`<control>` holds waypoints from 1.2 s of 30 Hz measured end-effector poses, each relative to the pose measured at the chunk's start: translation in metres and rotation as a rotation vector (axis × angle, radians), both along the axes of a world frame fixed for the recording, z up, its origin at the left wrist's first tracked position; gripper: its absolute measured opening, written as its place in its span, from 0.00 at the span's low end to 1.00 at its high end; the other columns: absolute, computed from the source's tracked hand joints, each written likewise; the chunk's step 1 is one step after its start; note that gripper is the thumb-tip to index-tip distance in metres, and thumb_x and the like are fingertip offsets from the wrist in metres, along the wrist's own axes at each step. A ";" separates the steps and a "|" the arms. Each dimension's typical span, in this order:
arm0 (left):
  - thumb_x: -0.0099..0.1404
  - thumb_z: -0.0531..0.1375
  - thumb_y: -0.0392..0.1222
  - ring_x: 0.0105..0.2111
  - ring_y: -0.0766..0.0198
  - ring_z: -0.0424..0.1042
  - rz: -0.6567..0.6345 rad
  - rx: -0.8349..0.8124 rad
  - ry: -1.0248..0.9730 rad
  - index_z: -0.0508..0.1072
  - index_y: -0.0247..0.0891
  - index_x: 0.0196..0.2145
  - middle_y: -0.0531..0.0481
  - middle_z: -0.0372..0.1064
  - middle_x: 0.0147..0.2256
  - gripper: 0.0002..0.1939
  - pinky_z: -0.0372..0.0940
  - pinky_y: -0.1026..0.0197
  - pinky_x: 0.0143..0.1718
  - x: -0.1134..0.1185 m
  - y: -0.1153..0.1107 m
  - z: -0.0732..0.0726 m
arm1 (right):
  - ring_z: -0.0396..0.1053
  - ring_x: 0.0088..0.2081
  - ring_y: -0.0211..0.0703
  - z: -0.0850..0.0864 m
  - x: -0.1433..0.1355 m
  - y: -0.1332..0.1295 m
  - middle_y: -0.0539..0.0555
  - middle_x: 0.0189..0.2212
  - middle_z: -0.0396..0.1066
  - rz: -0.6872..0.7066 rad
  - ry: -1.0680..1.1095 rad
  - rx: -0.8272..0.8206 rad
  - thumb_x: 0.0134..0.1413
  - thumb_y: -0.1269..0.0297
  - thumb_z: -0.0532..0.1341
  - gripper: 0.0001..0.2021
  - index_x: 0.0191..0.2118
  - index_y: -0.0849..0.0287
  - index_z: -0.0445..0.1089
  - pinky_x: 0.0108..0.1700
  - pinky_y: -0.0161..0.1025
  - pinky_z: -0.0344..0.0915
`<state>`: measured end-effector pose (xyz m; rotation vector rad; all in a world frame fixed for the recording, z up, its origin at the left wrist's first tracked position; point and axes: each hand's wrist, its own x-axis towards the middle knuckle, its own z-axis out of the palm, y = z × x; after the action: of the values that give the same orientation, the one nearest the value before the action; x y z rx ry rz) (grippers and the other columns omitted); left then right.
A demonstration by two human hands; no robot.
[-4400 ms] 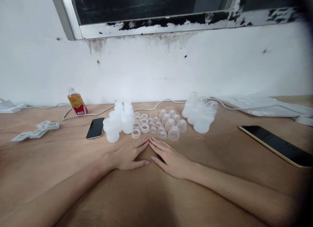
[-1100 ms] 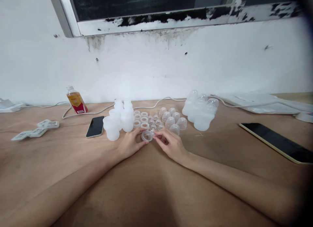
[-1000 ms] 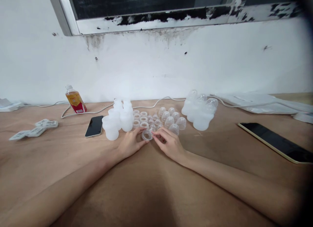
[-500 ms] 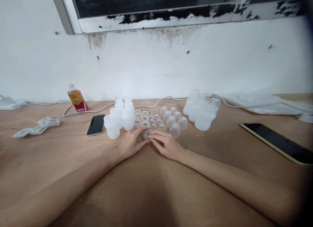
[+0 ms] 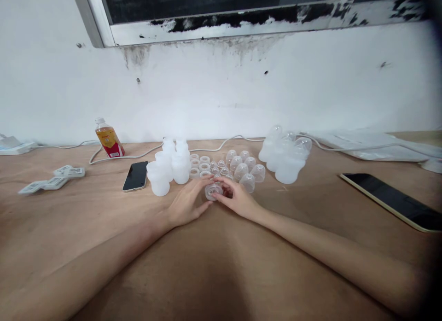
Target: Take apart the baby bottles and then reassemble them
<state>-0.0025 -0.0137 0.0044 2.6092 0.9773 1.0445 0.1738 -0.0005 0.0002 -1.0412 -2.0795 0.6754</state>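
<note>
Evidently, both hands attend to one clear ring [image 5: 210, 189] at mid-frame, resting before the loose rings [image 5: 205, 160] and small clear domes [image 5: 221, 164]; the right hand [image 5: 241, 202] is clamped on it, thumb over the near rim; the left hand [image 5: 188, 203] curves round its left side, thumb and fingers parted, and whether it grips cannot be told; in my judgement, sound handling calls for light, even pressure, the left hand bracing and the ring kept level; the far side is tight, loose parts lying just behind; clear caps [image 5: 247, 183] limit travel right of centre, white bottles [image 5: 160, 184] left; the worktop [image 5: 196, 275] toward the bottom of the frame offers most room.
</note>
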 end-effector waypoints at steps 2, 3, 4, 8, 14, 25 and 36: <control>0.55 0.56 0.39 0.48 0.58 0.59 0.035 -0.026 -0.035 0.55 0.37 0.48 0.43 0.58 0.48 0.23 0.58 0.55 0.47 0.000 0.000 0.000 | 0.58 0.21 0.33 0.001 0.000 0.000 0.45 0.20 0.60 -0.025 0.012 0.008 0.47 0.62 0.55 0.14 0.42 0.58 0.59 0.25 0.32 0.58; 0.55 0.55 0.40 0.45 0.59 0.61 0.059 -0.047 -0.044 0.57 0.36 0.46 0.43 0.61 0.45 0.21 0.59 0.56 0.44 -0.001 0.000 -0.001 | 0.57 0.21 0.33 0.001 0.000 -0.001 0.45 0.19 0.59 -0.027 0.002 0.021 0.47 0.62 0.55 0.13 0.41 0.58 0.59 0.25 0.32 0.58; 0.56 0.54 0.40 0.42 0.60 0.64 0.081 -0.069 -0.045 0.58 0.36 0.44 0.45 0.63 0.42 0.17 0.61 0.57 0.42 -0.001 0.000 -0.001 | 0.58 0.21 0.33 0.002 0.000 -0.002 0.45 0.20 0.60 -0.020 -0.016 0.040 0.47 0.63 0.55 0.12 0.40 0.58 0.60 0.25 0.32 0.58; 0.59 0.50 0.39 0.34 0.64 0.66 0.124 -0.112 -0.040 0.62 0.37 0.38 0.49 0.67 0.35 0.09 0.62 0.60 0.36 -0.001 0.002 -0.002 | 0.62 0.27 0.34 0.003 0.000 -0.008 0.51 0.31 0.66 0.039 -0.088 0.148 0.51 0.63 0.51 0.12 0.42 0.57 0.60 0.31 0.33 0.59; 0.58 0.51 0.38 0.32 0.66 0.66 0.144 -0.103 -0.028 0.63 0.38 0.36 0.51 0.67 0.33 0.08 0.62 0.62 0.34 0.000 0.002 -0.003 | 0.63 0.31 0.36 0.001 0.000 -0.010 0.52 0.34 0.67 0.009 -0.117 0.230 0.54 0.64 0.47 0.12 0.42 0.58 0.62 0.35 0.34 0.60; 0.55 0.53 0.36 0.23 0.70 0.63 0.180 -0.270 -0.109 0.64 0.36 0.30 0.53 0.64 0.24 0.04 0.58 0.67 0.24 0.011 0.004 -0.001 | 0.64 0.29 0.36 -0.003 -0.001 -0.007 0.52 0.30 0.68 -0.022 -0.168 0.286 0.54 0.66 0.48 0.10 0.39 0.59 0.62 0.33 0.34 0.59; 0.59 0.50 0.42 0.26 0.67 0.67 0.213 -0.298 -0.128 0.64 0.38 0.34 0.52 0.69 0.27 0.07 0.60 0.66 0.26 0.011 0.003 -0.005 | 0.62 0.24 0.34 -0.001 -0.002 -0.005 0.50 0.26 0.67 -0.033 -0.151 0.248 0.54 0.65 0.48 0.09 0.38 0.59 0.62 0.29 0.32 0.58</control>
<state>0.0088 -0.0112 -0.0007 2.2107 1.2895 1.0069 0.1723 -0.0053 -0.0009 -1.0071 -2.2028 0.3194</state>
